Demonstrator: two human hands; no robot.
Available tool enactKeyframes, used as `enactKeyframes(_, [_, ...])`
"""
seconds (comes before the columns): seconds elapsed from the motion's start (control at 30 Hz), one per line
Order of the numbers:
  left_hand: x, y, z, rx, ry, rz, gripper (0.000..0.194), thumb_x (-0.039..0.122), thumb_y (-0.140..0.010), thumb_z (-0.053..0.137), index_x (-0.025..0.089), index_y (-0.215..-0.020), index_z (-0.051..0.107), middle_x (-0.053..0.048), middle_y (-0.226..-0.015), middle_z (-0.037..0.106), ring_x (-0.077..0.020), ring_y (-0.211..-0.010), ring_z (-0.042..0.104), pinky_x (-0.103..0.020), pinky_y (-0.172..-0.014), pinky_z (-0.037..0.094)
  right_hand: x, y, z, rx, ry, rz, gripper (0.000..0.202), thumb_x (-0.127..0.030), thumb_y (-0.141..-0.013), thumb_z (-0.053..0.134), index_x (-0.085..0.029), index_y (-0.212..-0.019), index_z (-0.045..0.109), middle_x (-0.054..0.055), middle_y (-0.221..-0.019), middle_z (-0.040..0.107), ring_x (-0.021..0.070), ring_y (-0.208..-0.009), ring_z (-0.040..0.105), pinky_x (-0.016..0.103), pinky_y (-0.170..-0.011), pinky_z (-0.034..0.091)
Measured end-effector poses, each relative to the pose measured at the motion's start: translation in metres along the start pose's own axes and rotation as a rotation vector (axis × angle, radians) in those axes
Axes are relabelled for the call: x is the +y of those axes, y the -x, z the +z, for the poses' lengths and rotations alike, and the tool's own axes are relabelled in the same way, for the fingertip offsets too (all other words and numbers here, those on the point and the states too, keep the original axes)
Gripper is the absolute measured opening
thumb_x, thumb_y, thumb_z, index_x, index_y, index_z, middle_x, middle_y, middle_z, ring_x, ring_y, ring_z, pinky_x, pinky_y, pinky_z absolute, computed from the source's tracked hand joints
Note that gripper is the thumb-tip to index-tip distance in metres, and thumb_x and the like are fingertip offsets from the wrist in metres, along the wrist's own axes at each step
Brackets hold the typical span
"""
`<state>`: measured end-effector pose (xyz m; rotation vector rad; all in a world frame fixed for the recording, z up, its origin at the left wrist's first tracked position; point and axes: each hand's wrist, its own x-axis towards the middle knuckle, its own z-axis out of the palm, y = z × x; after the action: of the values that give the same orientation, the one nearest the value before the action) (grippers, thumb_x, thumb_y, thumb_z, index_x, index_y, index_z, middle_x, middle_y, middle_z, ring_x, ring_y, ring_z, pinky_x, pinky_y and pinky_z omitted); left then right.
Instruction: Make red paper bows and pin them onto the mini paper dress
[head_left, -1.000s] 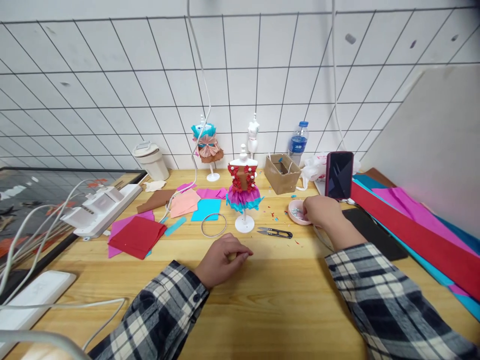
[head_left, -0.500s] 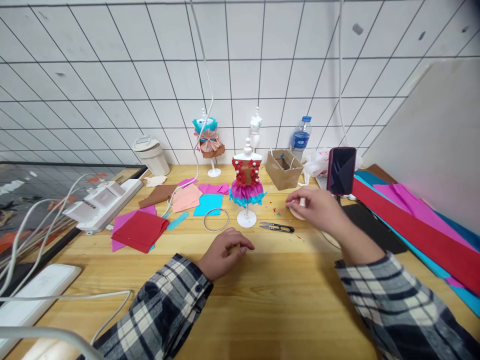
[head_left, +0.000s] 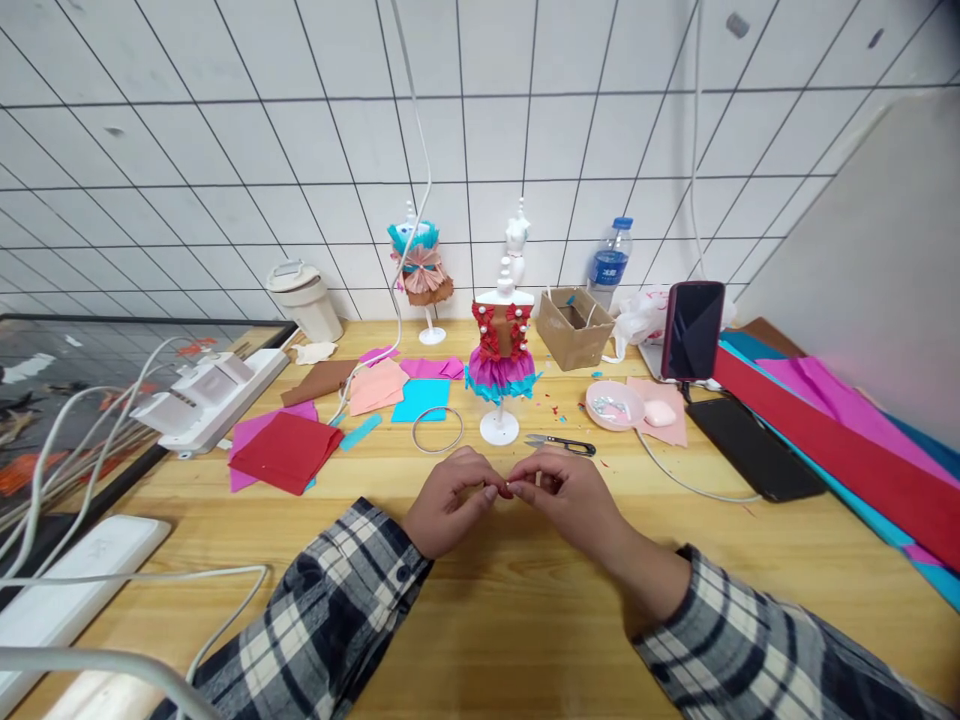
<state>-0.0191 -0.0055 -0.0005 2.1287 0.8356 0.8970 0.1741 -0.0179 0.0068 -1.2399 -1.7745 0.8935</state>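
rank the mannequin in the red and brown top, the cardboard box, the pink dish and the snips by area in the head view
1. Mannequin
2. Cardboard box
3. Pink dish
4. Snips: long as the dish is wide, but much slimmer

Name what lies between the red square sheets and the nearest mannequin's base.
In the head view: a turquoise strip, thin ring and, farther back, turquoise sheet.
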Motion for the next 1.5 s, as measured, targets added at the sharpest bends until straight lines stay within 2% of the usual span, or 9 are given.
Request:
enactKeyframes(0.2, [0.0,0.0,0.001,-0.002,-0.032,0.035,0.028,0.031,-0.09,0.046,0.016,-0.076,0.065,-0.005,-0.071,0.064,-0.0157,-0.073,0.053,-0.03,-0.072,0.038,-0.002,0.004,0.004,-0.036,-0.023,0.012,0.005,-0.022,-0.074,0.067,-0.02,-0.076,0.071,-0.001,-0.067,0.06,0.0084,-0.052,0.041,0.021,-0.05,0.035])
enactKeyframes(0.4, [0.006,-0.002,-0.001,-0.035,-0.1,0.09,0.024,0.028,-0.087,0.049,0.017,-0.073,0.064,-0.003,-0.066,0.064,-0.0148,-0.068,0.05,-0.03,-0.069,0.037,0.0,0.005,0.004,-0.134,-0.121,0.082,0.01,-0.028,-0.071,0.07,-0.019,-0.072,0.067,-0.003,-0.063,0.056,0.0074,-0.052,0.04,0.02,-0.049,0.033])
enactKeyframes(0.6, [0.009,-0.004,-0.002,-0.049,-0.085,0.137,0.025,0.029,-0.087,0.05,0.017,-0.069,0.062,-0.003,-0.065,0.065,-0.0139,-0.064,0.053,-0.032,-0.07,0.038,0.004,0.005,0.006,-0.166,-0.266,0.205,0.041,-0.035,-0.063,0.077,-0.021,-0.1,0.066,-0.001,-0.083,0.061,0.004,-0.048,0.039,0.019,-0.047,0.034])
enactKeyframes(0.73, [0.009,-0.004,-0.002,-0.039,-0.121,0.115,0.022,0.027,-0.086,0.05,0.017,-0.072,0.064,-0.004,-0.068,0.067,-0.0141,-0.066,0.054,-0.031,-0.071,0.039,0.003,0.005,0.006,-0.141,-0.219,0.231,0.023,-0.035,-0.065,0.074,-0.018,-0.081,0.071,0.0,-0.073,0.064,0.0059,-0.05,0.037,0.019,-0.046,0.032])
enactKeyframes(0.93, [0.009,-0.005,0.0,-0.03,-0.199,0.116,0.021,0.026,-0.087,0.049,0.018,-0.074,0.064,-0.003,-0.068,0.066,-0.0144,-0.067,0.054,-0.031,-0.071,0.039,0.002,0.006,0.009,-0.112,-0.25,0.306,0.021,-0.033,-0.065,0.073,-0.016,-0.077,0.07,0.0,-0.068,0.066,0.006,-0.048,0.039,0.019,-0.044,0.032])
enactKeyframes(1.07, [0.005,-0.004,0.001,-0.018,-0.253,0.108,0.02,0.025,-0.087,0.049,0.017,-0.077,0.064,-0.003,-0.069,0.065,-0.0142,-0.068,0.054,-0.031,-0.072,0.038,0.003,0.007,0.01,-0.031,-0.226,0.262,0.017,-0.032,-0.067,0.072,-0.017,-0.074,0.069,-0.001,-0.064,0.064,0.0068,-0.048,0.041,0.019,-0.045,0.034])
enactKeyframes(1.2, [0.002,-0.002,0.002,-0.025,-0.275,0.063,0.02,0.026,-0.089,0.047,0.018,-0.086,0.065,-0.004,-0.073,0.065,-0.0158,-0.074,0.054,-0.031,-0.074,0.038,0.004,0.006,0.009,0.065,-0.142,0.129,0.011,-0.029,-0.071,0.07,-0.019,-0.074,0.071,0.001,-0.07,0.065,0.0087,-0.054,0.046,0.021,-0.052,0.039])
enactKeyframes(1.37, [0.004,-0.002,0.004,-0.015,-0.231,0.056,0.021,0.025,-0.089,0.05,0.02,-0.102,0.065,-0.003,-0.079,0.067,-0.0153,-0.076,0.055,-0.031,-0.074,0.038,0.005,0.006,0.006,0.13,-0.047,0.023,0.007,-0.025,-0.076,0.065,-0.02,-0.078,0.07,0.0,-0.072,0.062,0.0077,-0.051,0.045,0.021,-0.051,0.04])
enactKeyframes(1.5, [0.006,-0.003,0.007,0.029,-0.211,0.007,0.021,0.028,-0.089,0.05,0.021,-0.1,0.066,-0.003,-0.076,0.065,-0.0151,-0.073,0.055,-0.03,-0.071,0.039,0.004,0.007,0.005,0.13,0.034,-0.056,0.007,-0.023,-0.079,0.061,-0.02,-0.079,0.067,0.0,-0.074,0.06,0.0084,-0.053,0.046,0.022,-0.052,0.04])
